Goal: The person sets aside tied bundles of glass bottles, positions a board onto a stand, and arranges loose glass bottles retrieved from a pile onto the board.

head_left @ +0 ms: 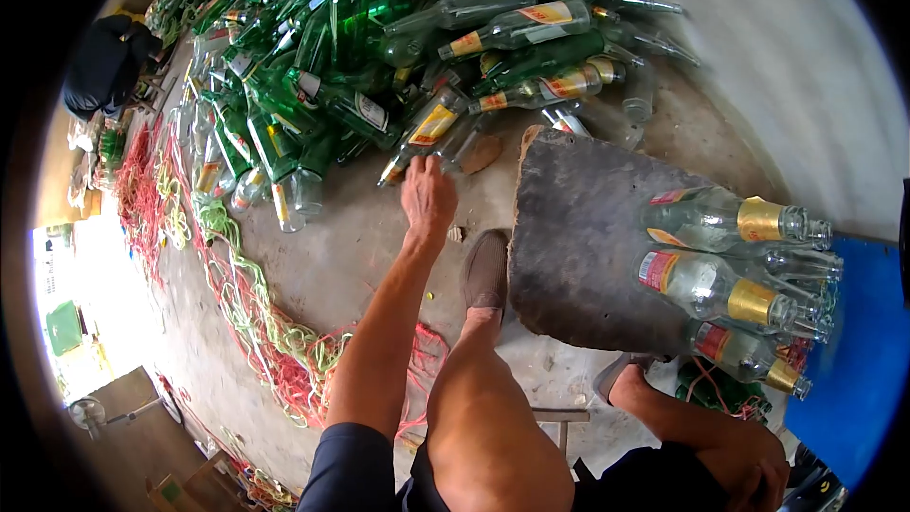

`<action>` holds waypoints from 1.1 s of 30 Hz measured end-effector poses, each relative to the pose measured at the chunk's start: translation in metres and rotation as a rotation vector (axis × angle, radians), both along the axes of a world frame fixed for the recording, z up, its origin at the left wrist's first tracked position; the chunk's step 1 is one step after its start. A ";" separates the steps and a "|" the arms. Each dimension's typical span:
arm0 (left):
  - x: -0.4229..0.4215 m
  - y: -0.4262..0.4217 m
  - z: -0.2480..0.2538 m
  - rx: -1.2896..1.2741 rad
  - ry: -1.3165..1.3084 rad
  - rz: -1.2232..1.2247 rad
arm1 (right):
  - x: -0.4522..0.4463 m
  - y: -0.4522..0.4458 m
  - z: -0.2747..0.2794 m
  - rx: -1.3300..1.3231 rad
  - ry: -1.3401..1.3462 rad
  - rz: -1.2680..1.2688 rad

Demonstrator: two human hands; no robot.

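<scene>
My left hand [428,194] reaches down to the near edge of a large bottle pile, its fingers curled at the neck of a clear glass bottle [434,125] with a yellow and red label. The fingertips are hidden from above. Beside that bottle lies another clear one, partly behind my hand. By my right knee, at the lower edge of the view, is my right hand [766,482]. It hangs in shadow, its fingers partly out of sight, and I see nothing in it.
Green bottles [351,109] and clear ones heap up ahead. To the right, several clear bottles with gold neck labels [758,220] lie together on a dark slab [578,228]. Red and green twine [275,351] trails across the floor. Another person [104,66] bends over at far left.
</scene>
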State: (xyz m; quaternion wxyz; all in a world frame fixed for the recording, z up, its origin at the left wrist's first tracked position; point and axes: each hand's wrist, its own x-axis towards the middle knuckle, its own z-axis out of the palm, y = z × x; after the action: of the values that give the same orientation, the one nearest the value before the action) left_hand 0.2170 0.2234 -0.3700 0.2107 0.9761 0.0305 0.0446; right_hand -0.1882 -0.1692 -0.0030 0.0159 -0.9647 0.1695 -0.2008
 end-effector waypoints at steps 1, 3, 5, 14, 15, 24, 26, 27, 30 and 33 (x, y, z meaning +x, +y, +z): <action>0.008 -0.011 0.002 -0.089 -0.030 -0.030 | 0.001 0.000 0.000 0.004 0.001 0.000; 0.028 -0.025 0.001 -0.115 -0.136 -0.107 | 0.007 0.002 -0.004 0.012 -0.005 -0.001; 0.048 -0.042 0.002 -0.180 -0.085 -0.068 | 0.009 0.002 -0.006 0.016 -0.008 -0.007; 0.091 -0.073 -0.003 -0.257 0.076 0.118 | 0.015 -0.002 -0.012 0.019 -0.012 -0.021; 0.093 -0.075 -0.003 -0.282 0.100 0.140 | 0.015 -0.003 -0.013 0.020 -0.012 -0.021; 0.103 -0.080 -0.021 -0.307 0.005 0.099 | 0.018 -0.004 -0.019 0.009 -0.019 -0.011; 0.106 -0.079 -0.021 -0.315 0.044 0.107 | 0.021 -0.003 -0.020 0.009 -0.017 -0.012; 0.107 -0.079 -0.019 -0.318 0.064 0.111 | 0.021 -0.004 -0.020 0.009 -0.019 -0.013; 0.107 -0.076 -0.021 -0.289 0.013 0.075 | 0.024 -0.004 -0.021 0.011 -0.018 -0.019; 0.109 -0.072 -0.027 -0.369 -0.034 0.030 | 0.025 -0.008 -0.020 0.013 -0.013 -0.034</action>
State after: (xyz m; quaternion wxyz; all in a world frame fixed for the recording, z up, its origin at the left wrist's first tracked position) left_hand 0.3256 0.1516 -0.3974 0.3859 0.9194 0.0490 0.0579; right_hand -0.1635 -0.1772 -0.0234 0.0201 -0.9603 0.1870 -0.2062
